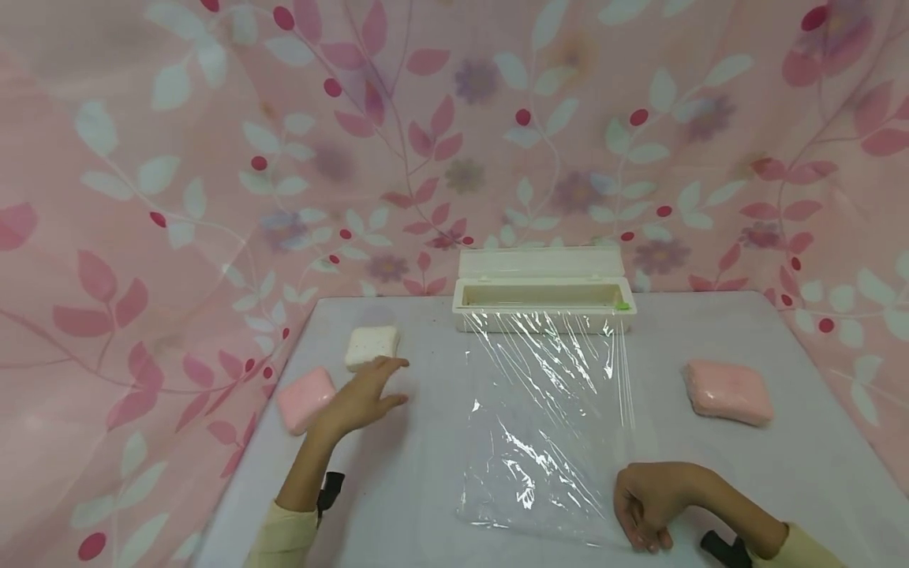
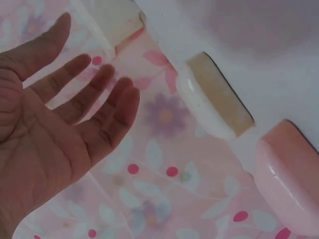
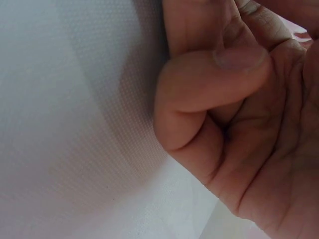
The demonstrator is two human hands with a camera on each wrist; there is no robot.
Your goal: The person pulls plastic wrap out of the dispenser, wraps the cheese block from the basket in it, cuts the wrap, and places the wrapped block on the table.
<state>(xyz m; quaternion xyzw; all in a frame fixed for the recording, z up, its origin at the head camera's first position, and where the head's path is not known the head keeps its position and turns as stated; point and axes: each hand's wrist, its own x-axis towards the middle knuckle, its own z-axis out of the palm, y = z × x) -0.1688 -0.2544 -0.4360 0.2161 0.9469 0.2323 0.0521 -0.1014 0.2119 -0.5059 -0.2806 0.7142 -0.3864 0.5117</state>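
A sheet of cling film (image 1: 540, 442) stretches over the table from a long white dispenser box (image 1: 543, 317) with its lid raised. At the sheet's near right corner, my right hand (image 1: 656, 501) has curled fingers and seems to pinch the film's edge; the right wrist view shows bent fingers (image 3: 184, 99) close to the cloth, the film itself not discernible there. My left hand (image 1: 362, 398) is held with loosely spread fingers just in front of a white soap bar (image 1: 372, 345), holding nothing. Beside that wrist lies a pink soap bar (image 1: 305, 400).
Another pink soap bar (image 1: 729, 392), shiny as if wrapped, lies to the right of the film. A pale cloth covers the table (image 1: 419, 489). Pink floral fabric (image 1: 398, 142) hangs behind and at both sides.
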